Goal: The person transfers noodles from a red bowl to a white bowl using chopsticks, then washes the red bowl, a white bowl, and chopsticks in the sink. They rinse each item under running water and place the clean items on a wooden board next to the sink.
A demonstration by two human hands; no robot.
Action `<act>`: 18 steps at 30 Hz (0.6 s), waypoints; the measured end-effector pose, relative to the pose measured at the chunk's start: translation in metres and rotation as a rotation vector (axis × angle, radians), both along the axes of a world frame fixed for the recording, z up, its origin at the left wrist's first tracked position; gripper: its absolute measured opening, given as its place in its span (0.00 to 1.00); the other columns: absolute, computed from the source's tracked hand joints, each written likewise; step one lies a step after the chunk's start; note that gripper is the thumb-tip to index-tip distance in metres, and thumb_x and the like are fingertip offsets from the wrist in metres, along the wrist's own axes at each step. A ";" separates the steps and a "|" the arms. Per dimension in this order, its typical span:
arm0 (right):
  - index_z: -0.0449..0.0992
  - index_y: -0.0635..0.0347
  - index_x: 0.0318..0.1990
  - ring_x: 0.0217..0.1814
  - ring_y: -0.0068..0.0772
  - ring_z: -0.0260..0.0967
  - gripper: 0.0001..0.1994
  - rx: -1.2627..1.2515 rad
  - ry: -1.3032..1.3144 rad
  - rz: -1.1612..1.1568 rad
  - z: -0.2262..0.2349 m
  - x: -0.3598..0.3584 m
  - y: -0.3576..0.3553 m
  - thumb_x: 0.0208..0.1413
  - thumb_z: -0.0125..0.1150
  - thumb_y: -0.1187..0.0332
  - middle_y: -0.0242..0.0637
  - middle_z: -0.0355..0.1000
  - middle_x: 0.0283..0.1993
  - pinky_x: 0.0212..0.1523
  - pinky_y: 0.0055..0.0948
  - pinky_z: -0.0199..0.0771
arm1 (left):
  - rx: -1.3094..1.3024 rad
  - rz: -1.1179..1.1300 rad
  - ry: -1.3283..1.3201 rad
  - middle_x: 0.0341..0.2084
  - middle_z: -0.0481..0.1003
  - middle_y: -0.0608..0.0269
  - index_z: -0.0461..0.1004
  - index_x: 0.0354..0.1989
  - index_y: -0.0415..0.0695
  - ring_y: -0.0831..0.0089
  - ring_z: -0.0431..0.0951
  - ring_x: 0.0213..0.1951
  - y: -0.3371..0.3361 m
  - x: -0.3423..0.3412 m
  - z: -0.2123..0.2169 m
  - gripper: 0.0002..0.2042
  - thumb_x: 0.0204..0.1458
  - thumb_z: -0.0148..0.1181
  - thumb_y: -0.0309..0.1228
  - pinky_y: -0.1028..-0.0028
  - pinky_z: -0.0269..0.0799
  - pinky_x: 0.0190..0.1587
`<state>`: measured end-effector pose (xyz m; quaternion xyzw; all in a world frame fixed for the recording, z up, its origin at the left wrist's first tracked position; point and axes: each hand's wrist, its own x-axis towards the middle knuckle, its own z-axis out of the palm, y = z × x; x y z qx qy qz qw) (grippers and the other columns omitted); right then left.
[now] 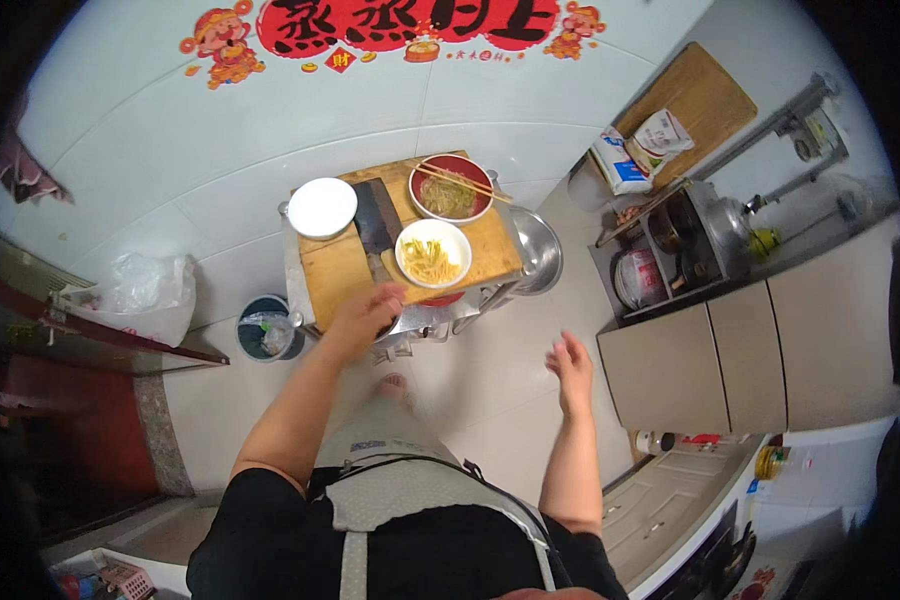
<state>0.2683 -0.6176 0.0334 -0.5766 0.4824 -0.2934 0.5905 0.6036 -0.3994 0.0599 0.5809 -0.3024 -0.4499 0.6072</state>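
plate [322,207] white | bowl [460,163] red inside | strips [429,264] yellow | apron [400,492] dotted grey

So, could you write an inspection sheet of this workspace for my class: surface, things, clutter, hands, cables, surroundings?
Surface: wooden-topped table beside a tiled wall.
Things: white bowl of yellow strips; red-lined bowl of noodle-like strands, chopsticks across it; white round dish; dark cleaver-like blade between dish and bowls.
Clutter: bin with a plastic bag, left of the table; metal basin at the table's right.
Hands: left hand by the table's front edge, grip unclear; right hand open, holding nothing.
Cables: nothing seen.
Surroundings: cabinets and upright wooden board to the right.
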 end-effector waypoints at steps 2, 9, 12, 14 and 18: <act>0.67 0.65 0.60 0.41 0.27 0.72 0.23 -0.052 -0.032 0.019 -0.005 0.070 -0.043 0.60 0.60 0.64 0.34 0.70 0.45 0.40 0.26 0.77 | 0.002 0.090 0.110 0.44 0.74 0.66 0.70 0.57 0.41 0.78 0.72 0.44 -0.019 0.029 -0.005 0.16 0.61 0.53 0.32 0.76 0.69 0.48; 0.77 0.57 0.50 0.44 0.41 0.71 0.19 -1.133 0.511 0.283 0.039 0.262 -0.117 0.48 0.66 0.71 0.41 0.72 0.48 0.48 0.35 0.72 | 0.146 0.234 0.075 0.47 0.72 0.64 0.69 0.57 0.40 0.78 0.72 0.45 -0.063 0.089 0.004 0.17 0.62 0.53 0.31 0.75 0.70 0.47; 0.78 0.56 0.49 0.51 0.45 0.67 0.18 -1.200 0.594 0.433 0.042 0.308 -0.137 0.47 0.67 0.69 0.38 0.73 0.46 0.53 0.42 0.68 | 0.135 0.301 0.057 0.49 0.72 0.62 0.67 0.59 0.39 0.75 0.73 0.47 -0.090 0.103 -0.019 0.19 0.60 0.54 0.31 0.75 0.70 0.48; 0.78 0.55 0.47 0.50 0.44 0.68 0.16 -1.250 0.798 0.598 0.029 0.322 -0.157 0.49 0.65 0.70 0.38 0.75 0.43 0.52 0.43 0.68 | 0.143 0.349 -0.015 0.50 0.72 0.58 0.66 0.60 0.38 0.72 0.74 0.48 -0.114 0.108 -0.026 0.21 0.59 0.56 0.31 0.74 0.71 0.49; 0.77 0.56 0.45 0.45 0.47 0.71 0.12 -1.185 0.729 0.676 0.029 0.329 -0.170 0.53 0.53 0.74 0.39 0.76 0.37 0.44 0.46 0.71 | 0.264 0.328 -0.139 0.54 0.72 0.49 0.65 0.61 0.39 0.65 0.75 0.50 -0.158 0.126 -0.059 0.26 0.56 0.60 0.34 0.70 0.71 0.51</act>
